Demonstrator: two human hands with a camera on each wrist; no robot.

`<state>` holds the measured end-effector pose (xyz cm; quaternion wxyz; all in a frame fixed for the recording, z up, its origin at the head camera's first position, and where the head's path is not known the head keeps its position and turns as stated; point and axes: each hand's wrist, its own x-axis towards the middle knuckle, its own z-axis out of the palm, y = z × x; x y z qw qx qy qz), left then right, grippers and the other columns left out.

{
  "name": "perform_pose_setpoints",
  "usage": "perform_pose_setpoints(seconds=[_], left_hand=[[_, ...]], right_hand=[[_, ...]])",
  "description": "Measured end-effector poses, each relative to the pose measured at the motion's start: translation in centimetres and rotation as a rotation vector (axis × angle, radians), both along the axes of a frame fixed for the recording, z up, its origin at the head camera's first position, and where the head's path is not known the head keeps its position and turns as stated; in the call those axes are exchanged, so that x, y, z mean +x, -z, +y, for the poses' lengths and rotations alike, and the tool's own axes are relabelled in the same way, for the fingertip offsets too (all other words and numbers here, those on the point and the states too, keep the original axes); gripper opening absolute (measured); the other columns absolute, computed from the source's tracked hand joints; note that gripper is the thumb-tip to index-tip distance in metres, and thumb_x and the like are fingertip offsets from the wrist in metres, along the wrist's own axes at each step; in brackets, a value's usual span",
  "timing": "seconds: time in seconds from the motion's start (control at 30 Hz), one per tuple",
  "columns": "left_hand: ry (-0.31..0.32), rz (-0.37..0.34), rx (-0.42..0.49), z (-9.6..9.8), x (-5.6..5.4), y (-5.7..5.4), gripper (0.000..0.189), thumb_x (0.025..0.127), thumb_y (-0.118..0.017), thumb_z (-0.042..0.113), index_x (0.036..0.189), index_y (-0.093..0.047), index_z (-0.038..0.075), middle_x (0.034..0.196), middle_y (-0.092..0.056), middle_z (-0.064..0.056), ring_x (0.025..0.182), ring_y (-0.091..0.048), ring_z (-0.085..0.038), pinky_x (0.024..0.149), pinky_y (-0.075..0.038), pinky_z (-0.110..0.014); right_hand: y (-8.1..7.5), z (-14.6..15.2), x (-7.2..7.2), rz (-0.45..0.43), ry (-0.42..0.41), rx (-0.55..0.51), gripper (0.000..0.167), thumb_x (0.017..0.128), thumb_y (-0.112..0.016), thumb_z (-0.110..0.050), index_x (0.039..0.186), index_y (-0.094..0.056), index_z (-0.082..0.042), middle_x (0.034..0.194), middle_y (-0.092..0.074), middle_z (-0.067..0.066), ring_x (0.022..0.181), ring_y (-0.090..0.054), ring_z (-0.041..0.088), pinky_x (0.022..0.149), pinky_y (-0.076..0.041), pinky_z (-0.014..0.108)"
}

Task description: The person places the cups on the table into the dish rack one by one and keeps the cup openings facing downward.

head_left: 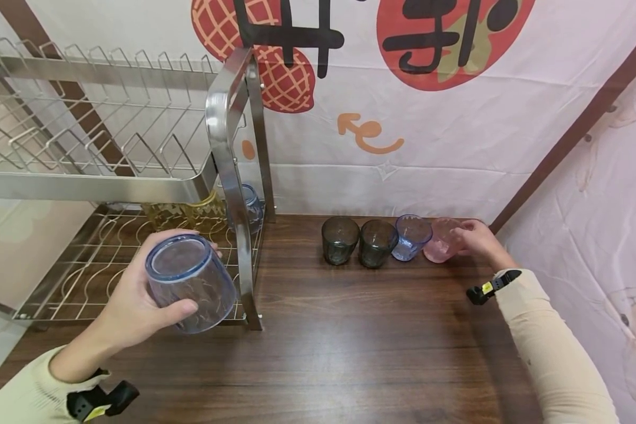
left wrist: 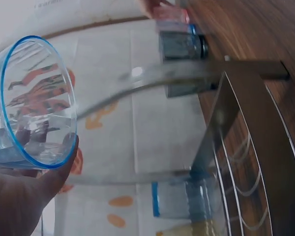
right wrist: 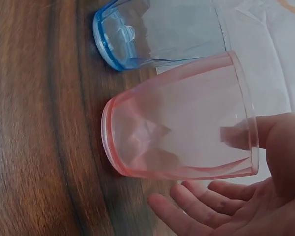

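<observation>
My left hand [head_left: 129,297] grips a clear blue-tinted glass [head_left: 205,297] in the air before the dish rack. That glass appears upside down, its blue-ringed base facing up. At the right end of a row on the table stands a pink glass [head_left: 437,246]. My right hand [head_left: 481,240] is at its right side; the right wrist view shows the thumb behind the upper wall of the pink glass and the other fingers loosely extended beside it. Left of it come a blue glass [head_left: 412,237], then two dark glasses, one nearer [head_left: 376,244] and one at the row's left end [head_left: 340,240].
A two-tier metal dish rack [head_left: 90,187] occupies the left side. On its lower shelf are yellow glasses [head_left: 206,212] and a blue glass [head_left: 252,209], partly hidden by the frame. A printed cloth [head_left: 339,171] hangs behind the wooden table [head_left: 339,335]; another covers the right side.
</observation>
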<state>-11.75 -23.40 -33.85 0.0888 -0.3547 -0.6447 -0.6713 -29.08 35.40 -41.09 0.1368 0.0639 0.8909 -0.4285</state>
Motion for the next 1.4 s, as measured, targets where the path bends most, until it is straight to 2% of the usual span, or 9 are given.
perform_pose_setpoints(seconds=[0.2, 0.27, 0.47, 0.7, 0.83, 1.07, 1.13, 1.33, 1.4], left_hand=[[-0.112, -0.011, 0.02, -1.8, -0.7, 0.2, 0.08, 0.071, -0.076, -0.018, 0.141, -0.04, -0.014, 0.128, -0.065, -0.019, 0.113, -0.066, -0.021, 0.09, -0.055, -0.023], [-0.18, -0.023, 0.001, -2.6, -0.9, 0.2, 0.078, 0.07, -0.075, -0.019, 0.141, -0.044, -0.01, 0.127, -0.065, -0.015, 0.11, -0.066, -0.019, 0.088, -0.055, -0.02], [-0.493, -0.054, -0.266, -4.6, -2.0, 0.0, 0.078, 0.073, -0.071, -0.018, 0.142, -0.05, 0.012, 0.123, -0.061, 0.002, 0.103, -0.062, -0.007, 0.082, -0.051, -0.011], [-0.491, -0.111, -0.257, -7.7, -3.8, 0.5, 0.065, 0.082, -0.065, -0.017, 0.135, -0.051, 0.017, 0.116, -0.063, 0.005, 0.095, -0.065, -0.002, 0.074, -0.054, -0.012], [-0.568, -0.13, -0.33, -9.0, -4.3, 0.7, 0.06, 0.084, -0.065, -0.014, 0.13, -0.052, 0.024, 0.111, -0.063, 0.013, 0.092, -0.064, 0.001, 0.073, -0.053, -0.011], [-0.661, -0.205, -0.382, -10.7, -5.5, 0.7, 0.05, 0.091, -0.068, -0.003, 0.122, -0.049, 0.031, 0.104, -0.06, 0.018, 0.086, -0.06, 0.006, 0.07, -0.05, -0.008], [-0.691, -0.229, -0.393, -11.2, -5.9, 0.7, 0.046, 0.093, -0.068, 0.001, 0.12, -0.048, 0.033, 0.102, -0.06, 0.02, 0.085, -0.06, 0.007, 0.07, -0.049, -0.007], [-0.755, -0.243, -0.406, -13.3, -7.1, 1.4, 0.048, 0.095, -0.069, 0.008, 0.126, -0.046, 0.036, 0.096, -0.061, 0.025, 0.081, -0.058, 0.009, 0.068, -0.046, -0.006], [-0.777, -0.26, -0.406, -13.9, -7.4, 1.6, 0.049, 0.095, -0.07, 0.009, 0.127, -0.045, 0.037, 0.096, -0.06, 0.024, 0.08, -0.057, 0.008, 0.066, -0.046, -0.008]], right_hand=[[0.4, 0.2, -0.3, -0.091, 0.009, -0.112, 0.064, 0.107, -0.04, -0.021, 0.15, -0.016, 0.02, 0.132, -0.043, 0.03, 0.109, -0.058, 0.028, 0.098, -0.053, 0.052], [0.6, 0.4, -0.5, -0.118, 0.001, -0.145, 0.062, 0.107, -0.041, -0.021, 0.149, -0.018, 0.02, 0.124, -0.046, 0.023, 0.104, -0.058, 0.022, 0.1, -0.051, 0.055], [1.2, 0.7, -0.8, -0.206, -0.02, -0.186, 0.058, 0.107, -0.043, -0.022, 0.146, -0.027, 0.017, 0.109, -0.058, 0.011, 0.1, -0.06, 0.018, 0.1, -0.051, 0.055], [1.3, 0.5, -1.1, -0.242, -0.025, -0.215, 0.057, 0.107, -0.04, -0.019, 0.147, -0.022, 0.018, 0.098, -0.065, 0.004, 0.095, -0.065, 0.016, 0.097, -0.054, 0.053], [1.0, 0.3, -1.1, -0.266, -0.017, -0.238, 0.056, 0.107, -0.039, -0.017, 0.147, -0.021, 0.017, 0.092, -0.067, 0.002, 0.093, -0.066, 0.017, 0.096, -0.054, 0.053], [0.9, 0.5, -1.2, -0.304, -0.007, -0.284, 0.026, 0.103, -0.044, -0.01, 0.123, -0.043, 0.007, 0.086, -0.07, 0.002, 0.085, -0.069, 0.016, 0.089, -0.059, 0.046], [0.9, 0.5, -1.2, -0.302, -0.005, -0.282, 0.026, 0.103, -0.044, -0.008, 0.124, -0.042, 0.008, 0.085, -0.069, 0.002, 0.083, -0.069, 0.016, 0.088, -0.059, 0.045], [0.8, 0.3, -1.1, -0.277, 0.006, -0.267, 0.047, 0.097, -0.039, 0.002, 0.14, -0.036, 0.019, 0.085, -0.069, 0.002, 0.083, -0.069, 0.016, 0.088, -0.059, 0.044], [0.7, 0.3, -1.1, -0.267, 0.001, -0.256, 0.043, 0.096, -0.039, 0.002, 0.135, -0.042, 0.019, 0.083, -0.069, 0.002, 0.081, -0.069, 0.015, 0.086, -0.06, 0.042]])
